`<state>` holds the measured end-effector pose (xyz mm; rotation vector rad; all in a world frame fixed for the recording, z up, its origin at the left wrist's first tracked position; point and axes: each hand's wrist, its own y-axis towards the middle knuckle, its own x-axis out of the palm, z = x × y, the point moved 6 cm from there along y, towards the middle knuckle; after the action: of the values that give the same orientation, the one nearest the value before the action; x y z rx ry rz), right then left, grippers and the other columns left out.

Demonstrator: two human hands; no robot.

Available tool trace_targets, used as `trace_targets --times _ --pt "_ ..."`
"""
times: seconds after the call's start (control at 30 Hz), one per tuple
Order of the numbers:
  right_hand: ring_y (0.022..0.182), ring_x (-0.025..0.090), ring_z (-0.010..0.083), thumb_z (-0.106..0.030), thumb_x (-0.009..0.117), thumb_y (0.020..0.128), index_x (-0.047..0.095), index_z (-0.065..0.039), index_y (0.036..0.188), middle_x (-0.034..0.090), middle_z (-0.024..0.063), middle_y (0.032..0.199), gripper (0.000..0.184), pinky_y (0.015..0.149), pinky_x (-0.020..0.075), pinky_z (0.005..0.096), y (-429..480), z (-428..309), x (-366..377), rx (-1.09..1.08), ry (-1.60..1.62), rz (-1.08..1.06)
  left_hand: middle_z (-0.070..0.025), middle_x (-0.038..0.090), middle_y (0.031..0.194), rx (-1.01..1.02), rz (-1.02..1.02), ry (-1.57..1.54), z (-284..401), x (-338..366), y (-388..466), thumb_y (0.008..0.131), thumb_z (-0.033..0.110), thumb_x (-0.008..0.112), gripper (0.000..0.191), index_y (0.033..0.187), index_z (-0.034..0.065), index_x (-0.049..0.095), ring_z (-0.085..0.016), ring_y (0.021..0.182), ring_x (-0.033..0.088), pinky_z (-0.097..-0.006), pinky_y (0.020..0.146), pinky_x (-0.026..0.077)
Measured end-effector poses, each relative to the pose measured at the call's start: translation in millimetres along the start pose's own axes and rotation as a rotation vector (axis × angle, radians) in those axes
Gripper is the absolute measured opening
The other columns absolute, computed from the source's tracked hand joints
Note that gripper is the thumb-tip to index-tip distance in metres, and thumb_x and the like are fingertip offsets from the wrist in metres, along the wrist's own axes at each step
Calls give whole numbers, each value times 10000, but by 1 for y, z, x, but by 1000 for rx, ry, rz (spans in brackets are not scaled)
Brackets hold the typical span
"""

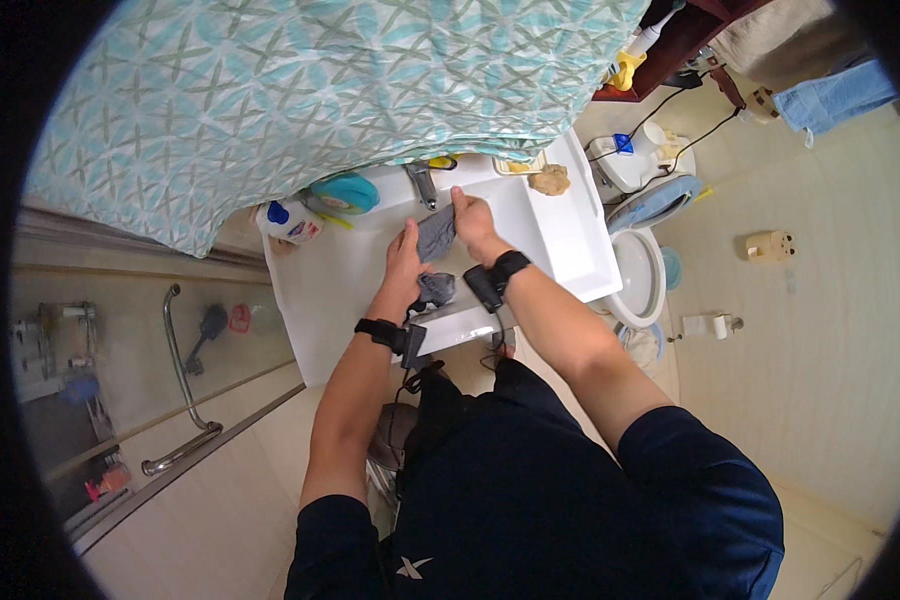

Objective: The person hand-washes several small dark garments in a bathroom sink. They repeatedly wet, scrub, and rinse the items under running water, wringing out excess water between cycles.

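A grey cloth [436, 234], sock-like in shape, is stretched between my two hands over a white washbasin [322, 281]. My left hand [403, 264] grips its left end with the thumb side up. At the opposite end, my right hand [474, 223] pinches it, thumb pointing toward the faucet [423, 185]. Below my left hand hangs or lies a bunched piece of grey cloth [438, 288]; whether it joins the stretched cloth is hidden by the fingers. Both wrists wear black straps with small devices and cables.
A white pump bottle [291, 221] and a teal container [345, 193] stand at the basin's left rear. A tan lump [550, 180] rests near a soap dish [514, 166] on the right. A patterned curtain [330, 82] hangs behind; a toilet [636, 274] stands to the right.
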<state>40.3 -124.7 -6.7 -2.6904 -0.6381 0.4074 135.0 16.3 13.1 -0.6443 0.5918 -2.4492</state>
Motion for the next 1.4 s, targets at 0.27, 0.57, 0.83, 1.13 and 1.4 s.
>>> trace_targets --times 0.27,0.57,0.83,1.13,1.4 --pt "835 637 88 -78 587 1038 662 -24 1123 678 -16 984 126 805 555 237 -47 -46 -40 -7 291 -542 -43 660 998 61 -363 56 27 -6 -15 1006 196 676 320 1257 18 586 -110 731 576 -278 662 509" --pt "839 615 238 -148 536 1049 591 9 1090 625 155 889 171 799 505 361 -99 -24 -5 -293 113 37 -16 650 898 -9 -53 -254 17 -6 11 1023 343 655 321 1076 26 648 -139 747 588 -305 671 501" --pt "582 552 186 -409 489 1075 618 -9 886 573 78 688 460 546 473 361 -79 -53 -3 -78 65 126 -24 650 808 261 116 116 17 39 -1 1028 340 633 368 963 -19 675 -98 683 573 -288 613 480" --pt "548 514 90 -344 573 1061 661 -62 1013 631 4 788 299 455 450 237 -79 -9 -15 316 470 -164 1 658 830 139 -29 281 25 14 -9 1019 416 645 388 1046 34 703 -78 656 563 -253 545 449" --pt "710 641 439 -393 503 1071 639 16 806 635 273 752 506 693 509 481 -112 -77 -2 -459 -246 138 -33 653 830 87 211 145 17 16 -9 1050 423 576 429 1016 14 702 -122 712 572 -326 614 473"
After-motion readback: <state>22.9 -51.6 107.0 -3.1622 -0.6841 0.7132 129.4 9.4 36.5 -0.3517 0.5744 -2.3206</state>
